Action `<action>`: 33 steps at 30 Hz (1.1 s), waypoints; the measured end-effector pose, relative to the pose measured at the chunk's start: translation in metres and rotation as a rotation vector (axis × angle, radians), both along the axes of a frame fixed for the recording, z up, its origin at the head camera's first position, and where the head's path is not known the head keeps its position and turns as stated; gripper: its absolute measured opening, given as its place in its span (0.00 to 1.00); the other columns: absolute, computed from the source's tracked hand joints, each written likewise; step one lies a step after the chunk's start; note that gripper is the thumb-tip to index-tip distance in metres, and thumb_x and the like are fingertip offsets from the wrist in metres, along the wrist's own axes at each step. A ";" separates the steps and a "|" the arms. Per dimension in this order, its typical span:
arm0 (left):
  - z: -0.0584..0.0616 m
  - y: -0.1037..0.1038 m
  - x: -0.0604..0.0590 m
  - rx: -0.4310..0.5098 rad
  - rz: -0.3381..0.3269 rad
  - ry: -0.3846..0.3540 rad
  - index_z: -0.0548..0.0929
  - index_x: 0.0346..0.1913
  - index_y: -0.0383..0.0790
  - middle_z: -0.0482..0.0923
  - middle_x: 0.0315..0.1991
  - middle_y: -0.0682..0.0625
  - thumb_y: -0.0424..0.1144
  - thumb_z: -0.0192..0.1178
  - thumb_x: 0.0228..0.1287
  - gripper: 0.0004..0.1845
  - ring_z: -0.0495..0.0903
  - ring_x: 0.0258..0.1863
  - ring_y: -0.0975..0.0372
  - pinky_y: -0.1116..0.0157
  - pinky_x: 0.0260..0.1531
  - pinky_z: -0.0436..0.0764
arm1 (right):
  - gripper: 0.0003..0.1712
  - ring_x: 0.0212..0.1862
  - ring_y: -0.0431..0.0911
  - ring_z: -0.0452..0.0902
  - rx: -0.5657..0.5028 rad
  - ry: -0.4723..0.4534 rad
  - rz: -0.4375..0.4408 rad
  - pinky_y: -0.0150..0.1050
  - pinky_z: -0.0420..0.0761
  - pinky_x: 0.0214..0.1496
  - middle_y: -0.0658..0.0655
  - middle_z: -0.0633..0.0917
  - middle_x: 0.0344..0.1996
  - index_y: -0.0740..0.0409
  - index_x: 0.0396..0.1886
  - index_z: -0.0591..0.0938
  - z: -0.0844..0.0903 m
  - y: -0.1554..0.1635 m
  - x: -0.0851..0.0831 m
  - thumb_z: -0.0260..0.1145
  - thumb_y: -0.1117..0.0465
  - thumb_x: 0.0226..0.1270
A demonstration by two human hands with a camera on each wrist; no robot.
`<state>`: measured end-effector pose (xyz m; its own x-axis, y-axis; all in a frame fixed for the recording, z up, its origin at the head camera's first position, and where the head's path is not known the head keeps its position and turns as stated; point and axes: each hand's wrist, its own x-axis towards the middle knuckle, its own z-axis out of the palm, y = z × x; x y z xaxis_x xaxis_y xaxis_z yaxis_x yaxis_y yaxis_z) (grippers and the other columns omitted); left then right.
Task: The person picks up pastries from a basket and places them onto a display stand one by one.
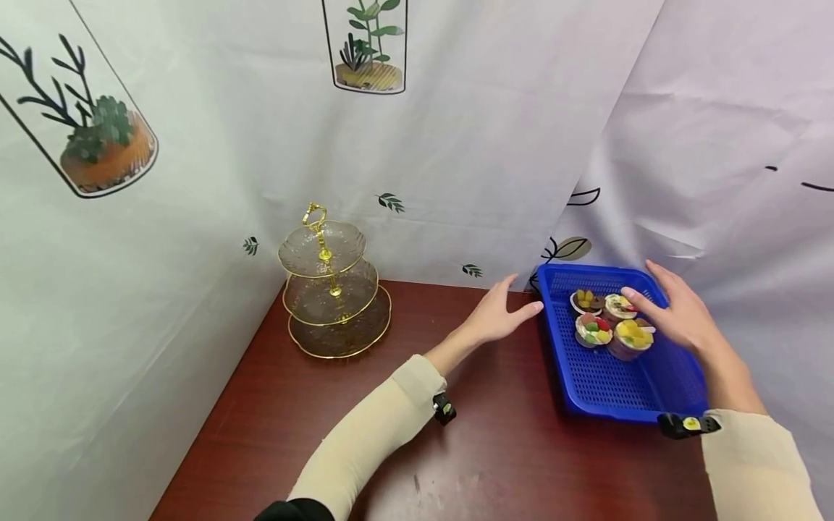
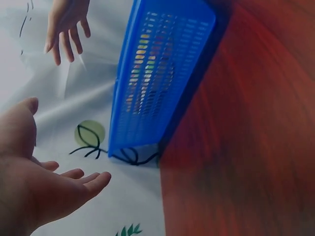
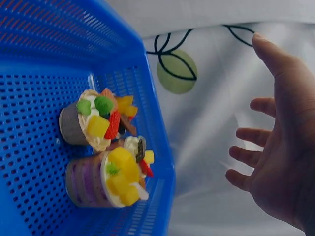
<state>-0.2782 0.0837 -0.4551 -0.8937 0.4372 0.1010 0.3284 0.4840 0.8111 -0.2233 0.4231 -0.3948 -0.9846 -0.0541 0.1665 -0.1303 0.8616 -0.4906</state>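
Note:
A blue plastic basket (image 1: 602, 394) stands at the right of the table, holding several dessert cups topped with fruit pieces. One cup (image 3: 88, 182) has purple layers and yellow chunks; beside it a grey cup (image 3: 74, 125) carries green, yellow and red pieces. My right hand (image 1: 680, 311) hovers over the basket's right side, fingers spread, nothing in it. To the left of the basket, my left hand (image 1: 498, 312) is held above the table with thumb and fingers apart, also holding nothing. In the left wrist view its fingers (image 2: 88, 184) are extended near the basket's wall.
A three-tier glass stand (image 1: 335, 340) with gold rims and a gold handle is at the back left of the reddish-brown table (image 1: 443, 463). Pale cloth (image 1: 456, 159) printed with plants hangs behind the table and along both sides.

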 end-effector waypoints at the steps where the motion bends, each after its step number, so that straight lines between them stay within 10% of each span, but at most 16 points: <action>1: -0.002 0.003 0.002 -0.003 -0.007 -0.005 0.58 0.85 0.45 0.61 0.82 0.47 0.67 0.60 0.73 0.48 0.63 0.79 0.57 0.55 0.76 0.66 | 0.49 0.79 0.79 0.45 -0.001 -0.004 -0.003 0.82 0.49 0.70 0.77 0.52 0.81 0.59 0.87 0.49 -0.001 0.002 0.000 0.58 0.41 0.81; 17: -0.030 0.046 0.033 0.171 0.073 -0.167 0.69 0.76 0.36 0.79 0.66 0.43 0.50 0.69 0.72 0.38 0.84 0.61 0.52 0.64 0.58 0.82 | 0.46 0.71 0.85 0.54 -0.066 -0.094 -0.117 0.83 0.57 0.62 0.86 0.55 0.75 0.69 0.85 0.49 -0.020 0.045 0.012 0.48 0.41 0.86; 33: -0.031 0.066 0.045 0.105 0.119 -0.247 0.74 0.72 0.40 0.85 0.57 0.49 0.50 0.70 0.71 0.33 0.83 0.56 0.61 0.65 0.59 0.79 | 0.48 0.66 0.85 0.60 -0.054 -0.159 -0.215 0.80 0.62 0.62 0.90 0.63 0.68 0.80 0.79 0.53 -0.039 0.069 0.027 0.46 0.39 0.85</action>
<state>-0.2336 0.1495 -0.4862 -0.9412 0.3264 -0.0872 0.0605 0.4167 0.9070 -0.1963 0.4920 -0.4343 -0.9864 0.1641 0.0063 0.1353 0.8334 -0.5359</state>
